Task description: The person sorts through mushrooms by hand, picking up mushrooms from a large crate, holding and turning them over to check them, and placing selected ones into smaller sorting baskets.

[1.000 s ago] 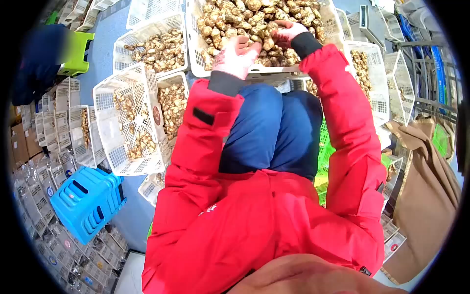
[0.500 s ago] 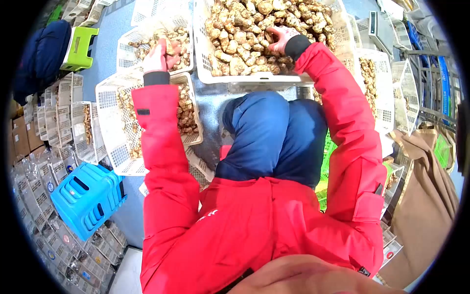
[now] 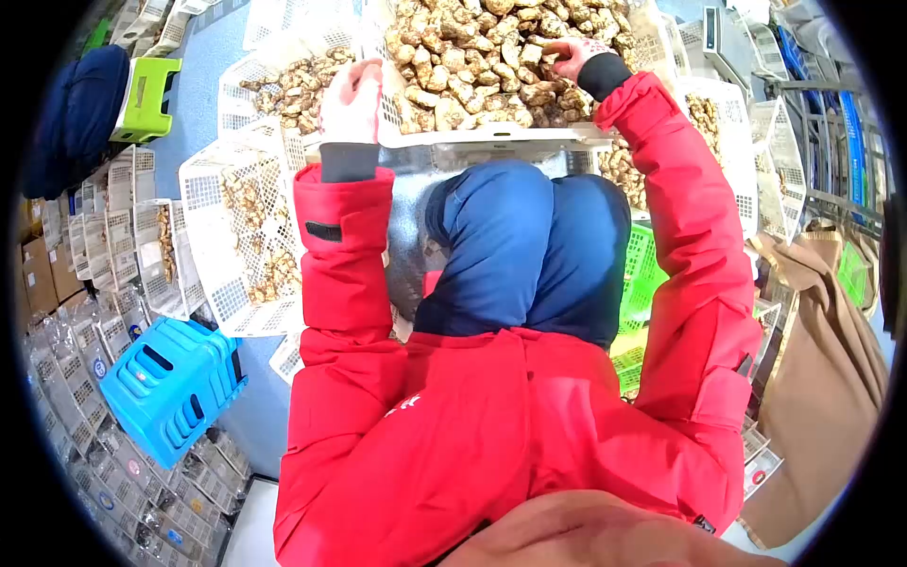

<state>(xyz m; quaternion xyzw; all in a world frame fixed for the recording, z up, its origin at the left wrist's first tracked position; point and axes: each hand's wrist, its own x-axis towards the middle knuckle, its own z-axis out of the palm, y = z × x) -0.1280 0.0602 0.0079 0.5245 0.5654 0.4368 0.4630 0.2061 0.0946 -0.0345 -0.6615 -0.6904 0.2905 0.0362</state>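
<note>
My right hand (image 3: 573,59) reaches into a large white crate (image 3: 501,138) heaped with knobbly brown-and-cream mushrooms (image 3: 463,61). Its fingers are closed on a mushroom (image 3: 539,42) at the right side of the heap. My left hand (image 3: 351,102) is at the crate's left rim, fingers loosely bent, with nothing visible in them. Just left of this hand, a smaller white basket (image 3: 230,94) contains mushrooms (image 3: 300,90). Nearer to me another white basket (image 3: 210,255) has mushrooms (image 3: 248,203) scattered over its bottom.
More mushrooms fill a white basket (image 3: 732,113) on the right. A green basket (image 3: 642,274) stands beside my knees. A blue stool (image 3: 170,383) and a green stool (image 3: 149,99) stand on the left. Brown cloth (image 3: 812,378) hangs at the right.
My left hand has moved right, from above the left basket to the large crate's rim; the mushroom it held is no longer visible in it. My right hand has shifted slightly right and up.
</note>
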